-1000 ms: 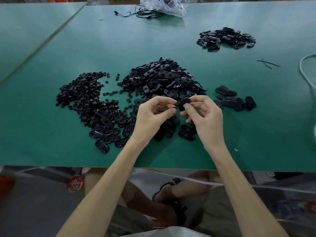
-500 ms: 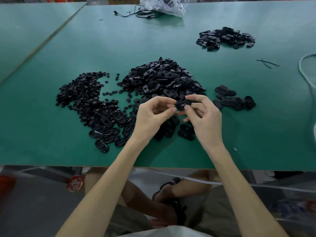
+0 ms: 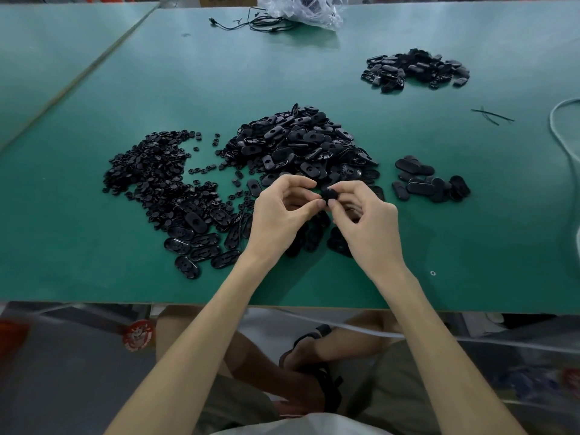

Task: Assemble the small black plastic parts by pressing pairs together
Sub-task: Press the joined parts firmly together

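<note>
My left hand (image 3: 279,215) and my right hand (image 3: 367,221) meet above the green table (image 3: 439,233), fingertips pinching one small black plastic part (image 3: 329,194) between them. Most of that part is hidden by my fingers. Behind my hands lies a big heap of black oval parts (image 3: 301,146). A pile of small round black parts (image 3: 153,171) spreads to the left. Several oval shells (image 3: 197,243) lie flat near my left wrist.
A small group of oval pieces (image 3: 430,183) lies to the right of my hands, and another pile (image 3: 414,69) sits far back right. A plastic bag (image 3: 304,9) and black wires (image 3: 251,23) are at the far edge. A white cable (image 3: 561,133) curves along the right side.
The black part between my fingertips has turned from side-on to end-on, and my thumbs have closed in tighter around it. Both hands stay in the same spot.
</note>
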`<state>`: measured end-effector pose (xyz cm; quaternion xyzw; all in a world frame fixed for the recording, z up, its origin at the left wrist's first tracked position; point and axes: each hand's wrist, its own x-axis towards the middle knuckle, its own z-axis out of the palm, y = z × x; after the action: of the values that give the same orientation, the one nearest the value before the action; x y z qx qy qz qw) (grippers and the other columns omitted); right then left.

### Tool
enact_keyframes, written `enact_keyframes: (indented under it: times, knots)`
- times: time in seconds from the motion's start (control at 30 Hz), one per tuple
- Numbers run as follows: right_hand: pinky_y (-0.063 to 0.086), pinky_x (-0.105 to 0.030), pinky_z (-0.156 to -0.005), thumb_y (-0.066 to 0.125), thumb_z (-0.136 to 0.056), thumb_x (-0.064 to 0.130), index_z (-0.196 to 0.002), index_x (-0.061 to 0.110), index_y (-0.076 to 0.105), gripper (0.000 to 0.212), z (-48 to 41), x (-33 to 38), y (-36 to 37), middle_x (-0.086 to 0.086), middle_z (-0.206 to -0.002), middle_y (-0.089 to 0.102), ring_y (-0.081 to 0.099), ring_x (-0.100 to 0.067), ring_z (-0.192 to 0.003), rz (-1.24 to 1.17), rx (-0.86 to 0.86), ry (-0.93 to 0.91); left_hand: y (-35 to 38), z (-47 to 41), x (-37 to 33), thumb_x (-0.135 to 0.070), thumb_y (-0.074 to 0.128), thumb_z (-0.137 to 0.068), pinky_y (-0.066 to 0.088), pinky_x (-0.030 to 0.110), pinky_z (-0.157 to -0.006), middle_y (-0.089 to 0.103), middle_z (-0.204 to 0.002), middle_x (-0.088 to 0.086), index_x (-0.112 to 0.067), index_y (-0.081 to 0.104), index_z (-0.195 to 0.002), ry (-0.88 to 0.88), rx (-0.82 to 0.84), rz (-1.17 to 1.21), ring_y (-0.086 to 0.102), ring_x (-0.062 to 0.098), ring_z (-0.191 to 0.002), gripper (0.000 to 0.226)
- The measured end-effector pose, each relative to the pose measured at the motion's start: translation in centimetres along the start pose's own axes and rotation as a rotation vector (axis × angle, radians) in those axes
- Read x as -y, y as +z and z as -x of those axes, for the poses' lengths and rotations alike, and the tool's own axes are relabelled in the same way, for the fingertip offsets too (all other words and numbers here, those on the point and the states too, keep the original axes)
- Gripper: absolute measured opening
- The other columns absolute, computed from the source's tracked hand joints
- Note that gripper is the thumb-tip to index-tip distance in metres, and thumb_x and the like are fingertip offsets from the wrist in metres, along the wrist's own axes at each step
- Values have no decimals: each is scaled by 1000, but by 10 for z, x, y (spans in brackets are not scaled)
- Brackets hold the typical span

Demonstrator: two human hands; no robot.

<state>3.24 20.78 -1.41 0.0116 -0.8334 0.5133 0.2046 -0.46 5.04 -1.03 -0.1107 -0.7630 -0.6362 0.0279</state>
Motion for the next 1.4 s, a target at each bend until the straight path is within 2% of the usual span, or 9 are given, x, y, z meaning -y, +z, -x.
enact_keyframes:
  times: [0.17,0.4,0.5,0.63,0.8,1.0,1.17,1.27,1.4]
  knots:
    - [53,-9,-83,73,-96,7,-111,17,73,18,0,2,-1,20,-95,73,71,4,-91,-2,23,-29,-1,1,-1,-11,85,-85,62,43,-85,78,-90,3,-6,69,-112,-2,-6,-4,74,16,-84,32]
    - [59,-20,-83,75,-95,8,-104,16,73,12,0,2,-1,16,-93,77,75,-4,-88,-57,55,-13,-2,2,-2,-11,83,-88,60,50,-85,76,-85,-1,-13,69,-110,-3,-29,-35,73,17,-84,26]
    - [58,-18,-82,75,-96,8,-103,19,72,13,0,3,-2,17,-94,76,75,-4,-88,-92,67,-10,-2,2,-2,-14,84,-87,59,46,-83,70,-86,-2,-16,70,-108,32,-56,-69,69,17,-85,26]
    - [57,-18,-79,71,-98,7,-102,27,68,21,0,8,-5,15,-95,77,76,-8,-83,-179,67,-8,-3,-1,-2,-17,82,-88,57,32,-84,67,-105,3,-17,74,-107,107,-65,-116,67,14,-91,21]
    - [61,-30,-73,65,-101,8,-106,11,66,6,-1,6,-8,2,-93,80,77,-17,-73,-262,46,30,0,-1,-1,-17,77,-94,57,35,-75,76,-94,3,-16,76,-104,69,25,-43,73,20,-87,10]
    - [56,-23,-64,66,-102,10,-106,12,67,5,-2,6,-7,4,-90,80,77,-12,-79,-252,44,34,-2,-1,-2,-15,79,-92,59,40,-76,76,-93,7,-19,76,-100,104,-6,2,73,26,-85,9]
    - [54,-21,-60,67,-102,12,-102,16,69,5,-2,5,-6,7,-85,79,75,-7,-73,-228,43,54,-1,-2,-3,-13,74,-96,57,29,-74,75,-98,3,-14,74,-104,114,-8,22,72,16,-84,8]
    - [54,-18,-66,68,-101,13,-100,18,72,7,-3,3,-5,10,-83,77,73,-6,-74,-199,42,52,-2,-2,-2,-13,73,-97,58,34,-79,77,-96,-2,-14,74,-104,114,-18,64,73,21,-87,7]
    - [48,-14,-69,73,-98,17,-96,22,77,7,-5,0,-5,13,-82,74,67,-6,-73,-106,58,14,-3,-2,-2,-15,70,-99,58,28,-79,76,-94,-1,-10,75,-106,123,7,108,72,15,-83,9]
